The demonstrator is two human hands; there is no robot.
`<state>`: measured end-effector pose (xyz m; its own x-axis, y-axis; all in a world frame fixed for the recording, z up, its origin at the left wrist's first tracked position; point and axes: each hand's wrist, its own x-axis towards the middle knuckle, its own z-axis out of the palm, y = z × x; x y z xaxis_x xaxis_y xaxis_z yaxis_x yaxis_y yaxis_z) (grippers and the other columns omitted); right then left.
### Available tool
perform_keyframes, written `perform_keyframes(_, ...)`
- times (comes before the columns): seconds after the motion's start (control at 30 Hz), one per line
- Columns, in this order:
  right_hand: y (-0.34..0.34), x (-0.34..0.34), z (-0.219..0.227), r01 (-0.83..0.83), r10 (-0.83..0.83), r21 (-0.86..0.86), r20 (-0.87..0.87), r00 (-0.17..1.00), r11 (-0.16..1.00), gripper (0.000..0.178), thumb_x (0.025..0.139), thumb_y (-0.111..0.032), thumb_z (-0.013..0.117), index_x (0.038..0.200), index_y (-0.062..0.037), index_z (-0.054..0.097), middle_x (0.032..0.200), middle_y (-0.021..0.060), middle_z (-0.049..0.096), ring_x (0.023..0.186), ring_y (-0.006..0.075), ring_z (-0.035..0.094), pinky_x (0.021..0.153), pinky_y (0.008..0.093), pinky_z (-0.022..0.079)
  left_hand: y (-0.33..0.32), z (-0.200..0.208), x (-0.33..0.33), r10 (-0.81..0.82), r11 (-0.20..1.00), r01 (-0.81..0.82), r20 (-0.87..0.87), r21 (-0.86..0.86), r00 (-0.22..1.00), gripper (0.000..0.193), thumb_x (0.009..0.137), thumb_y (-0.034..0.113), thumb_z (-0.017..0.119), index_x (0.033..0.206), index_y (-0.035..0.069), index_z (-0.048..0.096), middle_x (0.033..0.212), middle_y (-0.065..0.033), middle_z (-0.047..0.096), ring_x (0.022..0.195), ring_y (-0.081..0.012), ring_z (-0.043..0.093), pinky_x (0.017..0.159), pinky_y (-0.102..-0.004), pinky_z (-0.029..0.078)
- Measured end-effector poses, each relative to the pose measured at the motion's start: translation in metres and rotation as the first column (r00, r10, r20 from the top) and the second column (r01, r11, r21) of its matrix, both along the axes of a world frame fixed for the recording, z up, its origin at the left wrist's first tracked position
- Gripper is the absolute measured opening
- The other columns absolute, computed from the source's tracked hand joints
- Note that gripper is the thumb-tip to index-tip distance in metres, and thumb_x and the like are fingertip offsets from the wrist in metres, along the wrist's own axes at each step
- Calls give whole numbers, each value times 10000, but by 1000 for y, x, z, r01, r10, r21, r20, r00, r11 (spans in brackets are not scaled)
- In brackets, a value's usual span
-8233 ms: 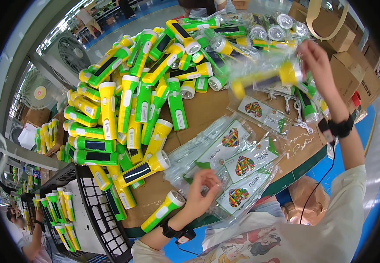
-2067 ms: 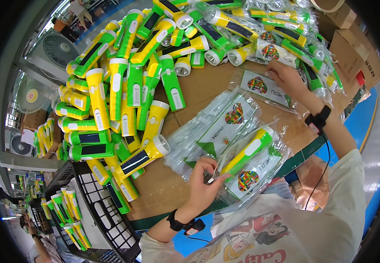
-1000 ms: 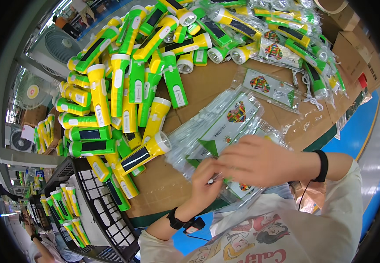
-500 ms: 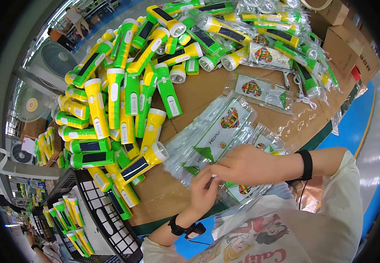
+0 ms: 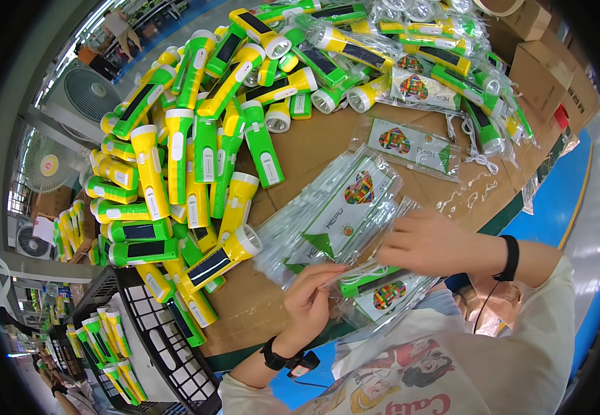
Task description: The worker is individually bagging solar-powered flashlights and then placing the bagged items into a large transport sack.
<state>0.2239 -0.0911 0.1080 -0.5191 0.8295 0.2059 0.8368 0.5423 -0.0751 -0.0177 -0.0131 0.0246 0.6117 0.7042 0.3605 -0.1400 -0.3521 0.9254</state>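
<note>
A clear plastic bag (image 5: 383,273) with something green and a looped white cord inside lies at the table's near edge. The fingertips of my left hand (image 5: 308,297) pinch its left end. My right hand (image 5: 431,242) is closed at the bag's upper right edge, its fingertips partly hidden. Below the bag are more bags with printed white cards (image 5: 388,296). Just beyond my hands lies a fanned stack of clear bags, with a printed card (image 5: 348,207) showing in the top one.
Loose green and yellow flashlights (image 5: 151,173) are heaped on the left of the brown table covering (image 5: 314,149). Bagged flashlights (image 5: 445,76) pile up at the far right beside cardboard boxes (image 5: 542,76). A single bagged card (image 5: 411,149) lies past the stack. A black crate (image 5: 168,339) stands lower left.
My hands were together at the bag's left end. The right hand has moved away to the right along the bag, while the left keeps its pinch.
</note>
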Motion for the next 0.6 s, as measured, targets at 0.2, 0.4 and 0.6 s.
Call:
perform_keyframes(0.2,-32,70,19,308,-312,-70,-66,948,949,106,828,-179,625,861,-100,562,735,34,548,673,249,564,589,356,462,10,-3,-1,127,988,-121,54,-92,990,142,913,-22,535,980,-42,658,1079,-165,674,974,-244,632,860,-312,486)
perform_keyframes(0.4,-22,106,31,662,-574,-51,-551,606,748,78,926,-83,570,897,-12,582,704,33,566,658,122,600,560,269,468,0,10,16,311,918,-265,119,-296,943,112,912,-5,555,984,-14,641,1045,-120,641,926,-205,608,800,-296,479)
perform_keyframes(0.6,10,214,27,852,-529,62,-760,378,520,174,980,-168,550,940,-1,575,720,15,577,636,89,620,554,218,498,-3,5,4,-156,988,153,-182,-31,971,103,904,3,577,990,-5,633,962,-123,643,864,-237,604,768,-310,469)
